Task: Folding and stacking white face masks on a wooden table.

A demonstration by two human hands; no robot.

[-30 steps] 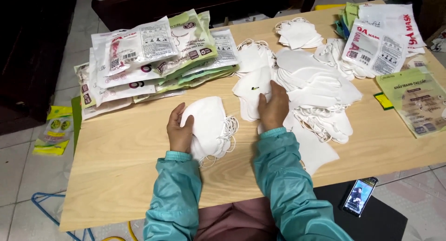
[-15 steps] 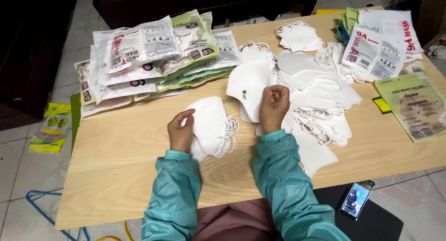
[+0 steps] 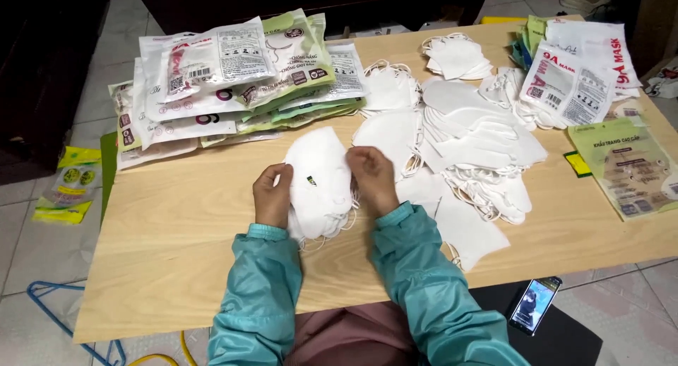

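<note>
— What were the hands doing at that moment?

— Both were on one small stack of white masks (image 3: 319,182) lying on the wooden worktop (image 3: 191,225), just in front of the person. The left hand (image 3: 272,195) gripped the stack's left edge, fingers curled over it; the right hand (image 3: 373,180) pinched its right edge, thumb and fingers closed on the fabric.

— Was the stack lifted?

— I could not tell; its lower end seemed to rest on the worktop, with ear loops trailing below it. A small dark mark showed on the top mask.

— And around it?

— To the right, touching or nearly so, lay a spread heap of loose white masks (image 3: 473,147) fanned over each other, with more loops hanging from them. Behind that, near the far edge, sat a smaller pile of masks (image 3: 455,55). To the far left was a sliding heap of printed packets (image 3: 226,84), white and green. At the right end were more packets (image 3: 579,76) and a pale green leaflet (image 3: 628,168).

— Anything off the worktop?

— A phone (image 3: 535,304) lay on a dark surface by the person's right side, and a yellow-green packet (image 3: 70,186) lay on the tiled floor to the left. Both sleeves (image 3: 424,281) were teal.
</note>
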